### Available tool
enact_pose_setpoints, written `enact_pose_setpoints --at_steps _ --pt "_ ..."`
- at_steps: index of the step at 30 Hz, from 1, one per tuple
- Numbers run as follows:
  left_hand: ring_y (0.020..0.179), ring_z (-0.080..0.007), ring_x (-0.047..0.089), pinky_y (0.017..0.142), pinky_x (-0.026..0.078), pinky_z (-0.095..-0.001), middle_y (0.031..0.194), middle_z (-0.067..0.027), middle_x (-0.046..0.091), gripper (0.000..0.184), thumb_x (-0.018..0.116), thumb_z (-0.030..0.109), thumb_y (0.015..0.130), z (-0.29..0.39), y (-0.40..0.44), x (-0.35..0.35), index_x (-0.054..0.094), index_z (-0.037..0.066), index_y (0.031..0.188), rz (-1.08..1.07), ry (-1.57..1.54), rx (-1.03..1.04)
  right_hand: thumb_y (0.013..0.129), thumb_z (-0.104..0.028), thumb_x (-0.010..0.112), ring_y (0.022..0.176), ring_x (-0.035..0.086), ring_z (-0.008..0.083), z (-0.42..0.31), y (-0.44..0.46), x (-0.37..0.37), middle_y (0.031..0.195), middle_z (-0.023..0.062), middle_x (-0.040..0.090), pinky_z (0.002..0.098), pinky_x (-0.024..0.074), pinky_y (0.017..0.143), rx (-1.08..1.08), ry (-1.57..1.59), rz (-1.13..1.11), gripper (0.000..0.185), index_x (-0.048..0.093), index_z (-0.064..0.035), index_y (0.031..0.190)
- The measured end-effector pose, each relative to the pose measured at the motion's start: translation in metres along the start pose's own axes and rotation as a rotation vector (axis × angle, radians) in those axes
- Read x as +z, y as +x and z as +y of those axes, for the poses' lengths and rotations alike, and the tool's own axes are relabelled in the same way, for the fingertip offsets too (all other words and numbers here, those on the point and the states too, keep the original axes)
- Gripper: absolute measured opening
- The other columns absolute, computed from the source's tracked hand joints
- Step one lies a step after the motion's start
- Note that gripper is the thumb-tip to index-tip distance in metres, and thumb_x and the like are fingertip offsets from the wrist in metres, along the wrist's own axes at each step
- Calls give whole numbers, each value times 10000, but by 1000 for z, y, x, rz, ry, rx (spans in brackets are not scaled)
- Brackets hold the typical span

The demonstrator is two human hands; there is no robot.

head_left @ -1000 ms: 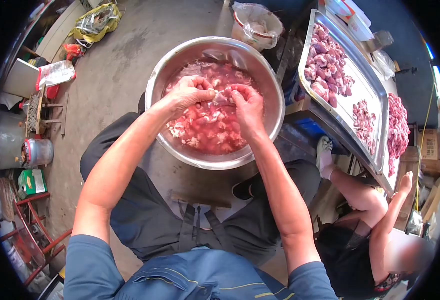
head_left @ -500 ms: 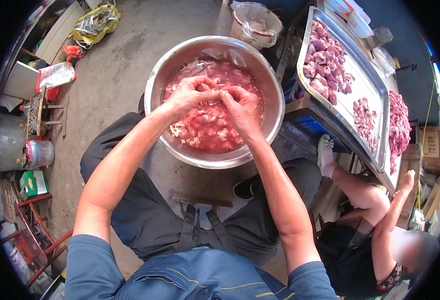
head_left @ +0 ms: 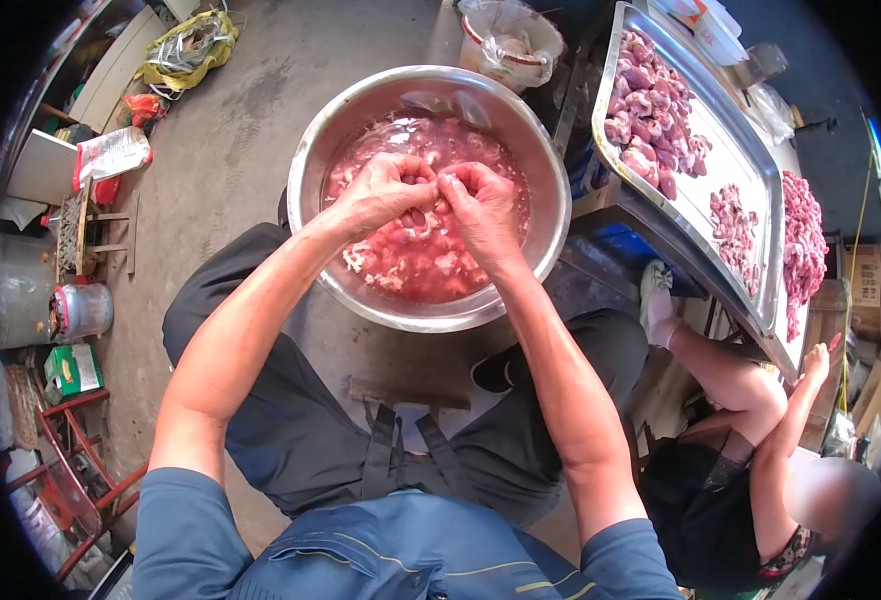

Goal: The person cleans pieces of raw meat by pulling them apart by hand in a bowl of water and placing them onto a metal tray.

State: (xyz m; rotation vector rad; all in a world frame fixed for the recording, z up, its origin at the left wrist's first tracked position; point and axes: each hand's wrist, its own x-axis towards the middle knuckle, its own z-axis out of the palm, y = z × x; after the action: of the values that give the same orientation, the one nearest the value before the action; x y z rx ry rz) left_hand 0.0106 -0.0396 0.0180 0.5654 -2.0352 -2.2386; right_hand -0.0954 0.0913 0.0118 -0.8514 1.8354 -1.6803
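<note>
My left hand [head_left: 389, 192] and right hand [head_left: 483, 208] drew together above the basin [head_left: 308, 180], now pinching meat [head_left: 418, 215] from both sides.

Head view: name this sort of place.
Probably a meat-preparation workroom: a round silver metal basin holds reddish meat in liquid, and a rectangular silver metal tray bears piled pink-red pieces.
</note>
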Motion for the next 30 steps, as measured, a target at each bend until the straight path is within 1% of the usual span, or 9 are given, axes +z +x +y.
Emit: enact_pose_setpoints --at_steps 3,7,10,13,16,21,24,25,30 --pt "610 -80 600 555 501 -213 727 -29 621 144 659 143 871 -1 0 2 628 2 882 43 -26 3 864 -73 623 596 635 109 5 2 -1 716 74 671 257 499 526 -72 -32 4 106 665 24 873" --pt "586 -94 593 542 505 -225 718 -35 620 134 652 139 884 -1 0 4 627 8 867 121 -153 11 869 -79 622 585 632 109 -1 1 1 723 73 671 252 496 519 -8 -29 26 108 661 20 887" --pt "635 -95 588 574 509 -228 785 -34 634 115 640 138 898 -12 6 -4 627 25 914 200 -415 -38 874 -80 617 581 633 108 5 5 0 723 71 669 249 497 515 6 46 95 108 659 19 879" --pt "804 -140 644 727 549 -278 913 -73 655 111 584 69 922 -14 8 -10 606 13 1015 201 -640 -16 879 -76 607 570 631 107 10 7 -4 718 65 662 249 495 516 46 86 160 102 656 12 889" --pt "825 -152 656 742 558 -287 933 -87 661 115 570 40 921 -9 9 -7 610 -1 1021 189 -610 16 852 -102 637 597 643 131 11 6 -6 764 86 666 272 509 544 66 29 161 131 654 15 908" --pt "807 -136 649 747 548 -265 922 -81 666 125 602 54 906 -11 10 -12 618 -4 1016 209 -399 47 786 -169 699 834 662 248 -1 0 -2 993 156 640 357 531 726 -301 -433 16 349 622 15 1072" --pt "780 -113 637 730 542 -248 883 -59 665 131 633 92 897 -14 10 -11 625 8 996 202 -241 73 795 -171 688 887 651 287 -10 -8 6 1027 157 624 385 517 784 -317 -384 -76 377 606 -15 1129" --pt "766 -98 630 713 539 -237 862 -47 663 140 648 116 893 -13 9 -8 627 15 988 186 -196 77 814 -182 664 876 652 309 -19 -10 8 961 178 632 395 511 774 -207 -297 -125 339 622 -28 1114" --pt "696 -46 585 588 491 -187 810 8 639 165 650 192 904 -3 4 0 636 46 979 145 -92 65 860 -146 598 801 649 330 6 -1 1 830 189 635 408 499 699 -238 -443 -143 186 626 -3 975"
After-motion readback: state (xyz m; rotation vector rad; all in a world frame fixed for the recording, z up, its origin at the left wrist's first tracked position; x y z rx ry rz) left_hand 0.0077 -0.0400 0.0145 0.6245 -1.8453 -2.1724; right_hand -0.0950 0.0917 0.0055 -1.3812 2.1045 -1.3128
